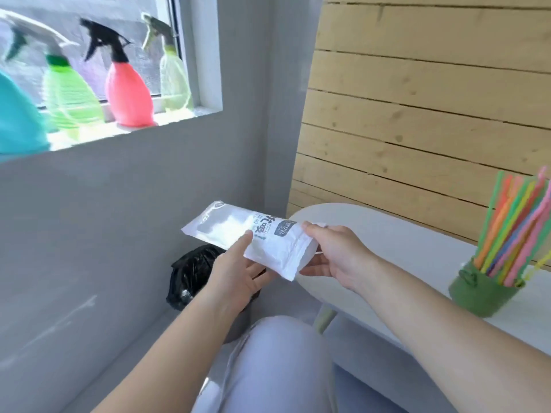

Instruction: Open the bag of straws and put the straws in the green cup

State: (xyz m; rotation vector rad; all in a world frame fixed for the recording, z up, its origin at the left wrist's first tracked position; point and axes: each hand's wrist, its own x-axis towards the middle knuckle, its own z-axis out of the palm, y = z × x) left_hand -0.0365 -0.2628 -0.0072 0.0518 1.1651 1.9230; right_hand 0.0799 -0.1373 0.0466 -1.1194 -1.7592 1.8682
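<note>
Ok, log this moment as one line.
left hand: under bag | right hand: pinching bag end | bag: over bin | straws: in cup

Grey wall (125, 210), sunlit window (98, 55), wood-slat panelling (432, 108), white table (387, 234)

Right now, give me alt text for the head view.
Both hands, left hand and right hand, hold a flat white bag above a black-lined bin. At right, colourful straws already stand in a green cup on the white table.
</note>
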